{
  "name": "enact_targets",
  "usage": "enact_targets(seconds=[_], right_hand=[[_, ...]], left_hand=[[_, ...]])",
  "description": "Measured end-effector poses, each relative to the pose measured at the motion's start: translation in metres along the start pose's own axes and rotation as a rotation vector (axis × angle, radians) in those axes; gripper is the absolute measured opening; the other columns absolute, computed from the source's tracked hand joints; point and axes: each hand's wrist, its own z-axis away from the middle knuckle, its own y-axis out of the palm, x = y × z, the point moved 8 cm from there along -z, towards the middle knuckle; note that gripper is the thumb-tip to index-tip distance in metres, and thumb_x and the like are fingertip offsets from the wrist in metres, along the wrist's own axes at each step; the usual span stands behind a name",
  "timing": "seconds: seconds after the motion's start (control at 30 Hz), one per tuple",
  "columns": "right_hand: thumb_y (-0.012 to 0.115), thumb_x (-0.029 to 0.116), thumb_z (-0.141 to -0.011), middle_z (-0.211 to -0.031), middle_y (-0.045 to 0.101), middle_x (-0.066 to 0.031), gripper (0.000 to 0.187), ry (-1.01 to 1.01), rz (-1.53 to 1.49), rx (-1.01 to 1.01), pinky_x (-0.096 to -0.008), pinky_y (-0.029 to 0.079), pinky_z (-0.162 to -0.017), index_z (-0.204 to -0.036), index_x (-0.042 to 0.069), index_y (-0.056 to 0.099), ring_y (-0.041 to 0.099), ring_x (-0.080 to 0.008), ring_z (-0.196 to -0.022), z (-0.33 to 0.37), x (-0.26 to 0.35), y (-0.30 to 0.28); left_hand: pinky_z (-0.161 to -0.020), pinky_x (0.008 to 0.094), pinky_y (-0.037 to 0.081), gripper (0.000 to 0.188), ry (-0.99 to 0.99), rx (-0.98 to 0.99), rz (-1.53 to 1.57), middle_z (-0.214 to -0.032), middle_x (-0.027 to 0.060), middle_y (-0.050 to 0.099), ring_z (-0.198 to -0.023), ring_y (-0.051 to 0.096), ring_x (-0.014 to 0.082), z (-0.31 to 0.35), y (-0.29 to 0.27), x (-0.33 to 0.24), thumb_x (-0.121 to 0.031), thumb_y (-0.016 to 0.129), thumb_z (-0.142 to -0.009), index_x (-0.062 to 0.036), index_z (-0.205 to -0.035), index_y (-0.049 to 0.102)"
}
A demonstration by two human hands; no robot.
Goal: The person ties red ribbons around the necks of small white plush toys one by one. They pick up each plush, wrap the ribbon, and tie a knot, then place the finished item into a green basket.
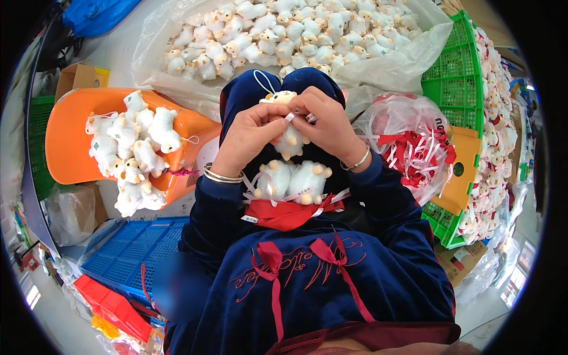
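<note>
Over my lap is a small white plush sheep, upright, with a cream head and a white loop above it. At its neck, my left hand pinches a narrow white ribbon between thumb and fingertips. My right hand is closed on the same ribbon from the other side, its fingertips almost meeting the left ones. Part of the sheep is hidden behind my fingers. Just below lie two more plush sheep, feet up, beside red cloth pieces with white ribbons.
To the left, an orange plastic chair carries several plush sheep. Ahead, many more lie on a clear plastic sheet. A plastic bag of red, ribboned pieces sits right, near a green crate. A blue crate stands lower left.
</note>
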Motion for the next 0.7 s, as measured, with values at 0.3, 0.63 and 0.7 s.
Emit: enact_targets(seconds=[0.3,0.63,0.7], right_hand=[[0.072,0.007,-0.088,-0.088,0.061,-0.0105,0.011,0.096,-0.036,-0.091,-0.0328,0.051,-0.066,-0.095,0.002,0.065,0.062,-0.0248,-0.074,0.009,-0.008,-0.003],[0.076,0.019,-0.091,-0.082,0.066,-0.0089,0.019,0.279,-0.077,0.128,-0.0314,0.050,-0.066,-0.094,0.001,0.071,0.063,-0.0184,-0.072,0.002,-0.012,-0.005],[0.075,0.018,-0.092,-0.082,0.066,-0.0088,0.018,0.270,-0.081,0.143,-0.0316,0.050,-0.066,-0.093,0.001,0.072,0.063,-0.0182,-0.072,0.001,-0.014,-0.004]], left_hand=[[-0.059,0.0168,0.041,0.018,0.045,-0.061,-0.089,-0.086,-0.0038,0.067,-0.067,0.053,0.0006,-0.004,-0.001,0.007,-0.013,0.074,-0.096,-0.0024,-0.111,0.073],[-0.066,0.0179,0.046,0.018,0.225,-0.120,-0.282,-0.093,-0.0022,0.072,-0.076,0.059,0.0024,0.007,0.006,-0.008,-0.012,0.071,-0.098,0.0006,-0.110,0.076],[-0.070,0.0191,0.049,0.019,0.286,-0.120,-0.322,-0.094,-0.0015,0.073,-0.078,0.062,0.0039,0.010,0.007,-0.010,-0.011,0.070,-0.098,0.0015,-0.110,0.076]])
